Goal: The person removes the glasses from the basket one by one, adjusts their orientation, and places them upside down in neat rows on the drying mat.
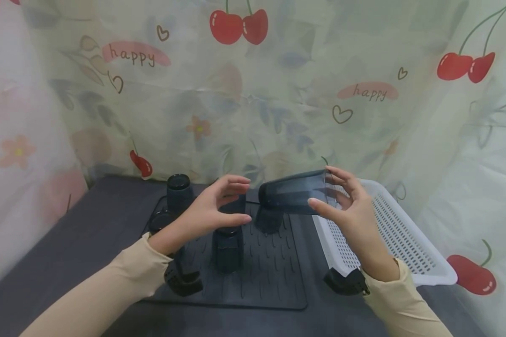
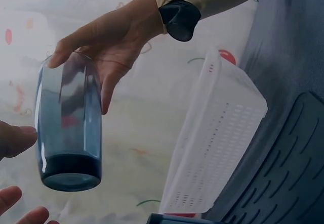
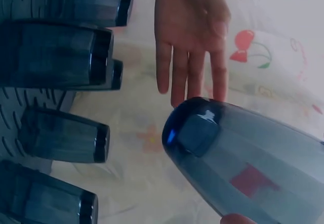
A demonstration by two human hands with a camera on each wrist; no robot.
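Note:
My right hand [image 1: 358, 217] holds a blue-tinted drinking glass [image 1: 295, 191] near its mouth, thumb on the near side and fingers on the far side. The glass lies almost level in the air, its thick dark base toward the left. Opposite that base is my left hand [image 1: 211, 206], fingers spread and lightly bent, with nothing in it. The right wrist view shows the left palm [image 3: 187, 27] beyond the base of the glass [image 3: 253, 155]. Below, a dark ridged drying mat [image 1: 274, 285] bears several similar glasses upside down, among them a front one [image 1: 227, 252] partly under the left hand.
A white perforated basket [image 1: 440, 262] stands right of the mat, partly behind the right hand and wrist. Another upturned glass [image 1: 179, 189] is at the mat's back left. A dark cloth [image 1: 88, 234] covers the table, and a printed curtain [image 1: 278, 70] hangs behind.

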